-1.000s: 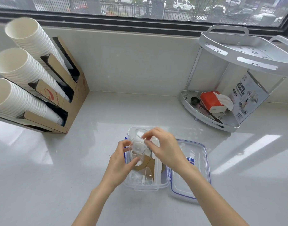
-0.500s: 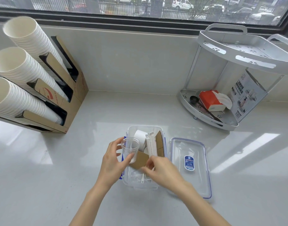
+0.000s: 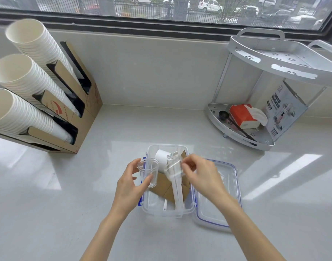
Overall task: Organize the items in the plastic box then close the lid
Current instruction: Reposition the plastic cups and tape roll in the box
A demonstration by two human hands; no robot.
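Still sorting: our left hand [image 3: 130, 187] grips a cup [image 3: 148, 172]; right hand [image 3: 201, 176] pinches clear film [image 3: 173, 167] above the box [image 3: 152, 208]; lid [image 3: 218, 194] waits.

R hand [image 3: 202, 178] rose from box front | now pinching clear cup [image 3: 173, 167] above box [image 3: 152, 206]

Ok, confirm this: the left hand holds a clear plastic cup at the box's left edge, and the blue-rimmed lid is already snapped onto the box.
The lid part is wrong. The head view shows the blue-rimmed lid lying flat on the counter to the right of the open box. The left hand does hold the clear plastic cup at the box's left edge.
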